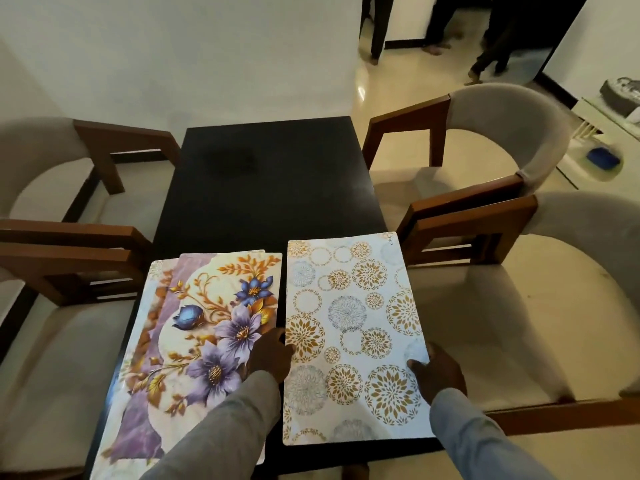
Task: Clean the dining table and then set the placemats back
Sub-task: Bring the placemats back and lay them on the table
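Observation:
On the near half of the black dining table (pixel 263 188) lie the placemats. A white placemat with gold and grey circle patterns (pixel 349 327) lies flat at the near right. A purple flower placemat (pixel 201 327) tops a small stack at the near left, with another mat's edge showing under it. My left hand (pixel 272 355) rests between the two, its fingers on the circle mat's left edge. My right hand (pixel 438 372) grips the circle mat's right edge, thumb on top.
Beige cushioned chairs with brown wooden arms flank the table: two on the left (pixel 69 244) and two on the right (pixel 491 161). A white wall runs close behind the table's far end. People's legs (pixel 491 43) stand in the doorway beyond. A low white shelf (pixel 595 154) is far right.

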